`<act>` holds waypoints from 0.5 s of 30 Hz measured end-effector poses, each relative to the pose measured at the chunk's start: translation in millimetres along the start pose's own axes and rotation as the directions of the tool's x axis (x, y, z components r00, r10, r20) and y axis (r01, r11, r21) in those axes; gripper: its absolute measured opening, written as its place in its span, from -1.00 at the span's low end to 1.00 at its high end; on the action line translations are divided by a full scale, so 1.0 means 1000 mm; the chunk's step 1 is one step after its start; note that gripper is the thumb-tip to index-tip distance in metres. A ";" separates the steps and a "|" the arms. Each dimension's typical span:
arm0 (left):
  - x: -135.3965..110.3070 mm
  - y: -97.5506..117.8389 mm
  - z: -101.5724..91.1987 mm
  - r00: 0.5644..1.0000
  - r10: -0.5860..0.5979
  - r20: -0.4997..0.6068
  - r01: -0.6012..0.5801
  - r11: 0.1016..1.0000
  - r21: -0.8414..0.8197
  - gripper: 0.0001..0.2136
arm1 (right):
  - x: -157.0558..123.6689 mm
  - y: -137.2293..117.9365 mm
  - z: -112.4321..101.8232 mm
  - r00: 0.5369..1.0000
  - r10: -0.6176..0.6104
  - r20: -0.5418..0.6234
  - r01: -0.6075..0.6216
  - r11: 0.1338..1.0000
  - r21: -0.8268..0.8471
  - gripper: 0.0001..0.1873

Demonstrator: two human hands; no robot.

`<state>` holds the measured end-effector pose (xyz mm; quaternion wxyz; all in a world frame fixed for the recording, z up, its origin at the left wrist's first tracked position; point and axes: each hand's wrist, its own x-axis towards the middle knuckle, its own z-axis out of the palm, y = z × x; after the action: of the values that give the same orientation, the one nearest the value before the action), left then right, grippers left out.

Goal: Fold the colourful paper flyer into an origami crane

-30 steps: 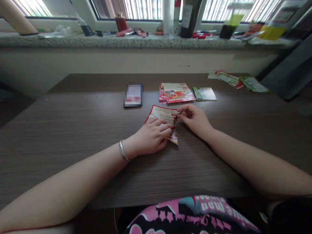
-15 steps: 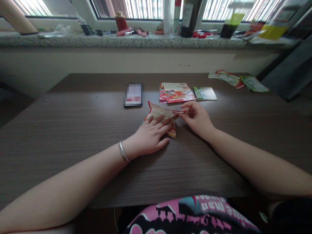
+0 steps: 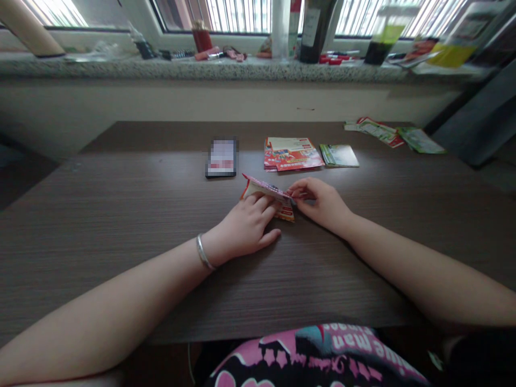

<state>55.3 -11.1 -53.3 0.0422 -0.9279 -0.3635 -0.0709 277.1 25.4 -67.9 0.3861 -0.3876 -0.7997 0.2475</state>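
Observation:
A red and white paper leaflet (image 3: 264,189) lies partly folded on the dark wooden table (image 3: 121,215). My left hand (image 3: 242,228), with a silver bracelet at the wrist, rests flat on the leaflet's near half, fingers stretched out and pressing it down. My right hand (image 3: 320,203) pinches the leaflet's raised right edge between thumb and fingertips and holds that flap bent over toward the left hand. Part of the leaflet is hidden under my left fingers.
A phone (image 3: 221,157) lies beyond the hands. A stack of red leaflets (image 3: 291,153) and a green booklet (image 3: 338,155) sit behind the right hand. More leaflets (image 3: 393,133) lie at the far right. The stone windowsill (image 3: 201,67) carries bottles and small items.
My right hand lifted the leaflet's far right edge and brought it over toward me, so the sheet went from nearly flat to folded. My left hand's fingers spread flatter on it.

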 end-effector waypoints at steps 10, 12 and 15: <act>-0.003 0.003 -0.001 0.991 0.057 -0.120 -0.042 0.991 0.126 -0.69 | 0.001 0.001 -0.002 0.999 -0.040 -0.027 0.039 0.997 -0.061 -0.69; -0.004 0.003 -0.001 0.980 0.066 -0.189 -0.038 0.989 0.146 -0.70 | 0.000 0.002 -0.002 0.999 -0.037 -0.030 0.036 0.998 -0.050 -0.69; -0.003 0.002 -0.001 0.973 0.059 -0.221 -0.023 0.987 0.161 -0.70 | 0.000 0.003 -0.002 1.000 -0.006 -0.029 0.005 1.000 -0.029 -0.65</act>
<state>54.1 -15.0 -52.5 0.1579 -0.9150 -0.3416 -0.1457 280.2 27.2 -69.1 0.3926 -0.3944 -0.7987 0.2291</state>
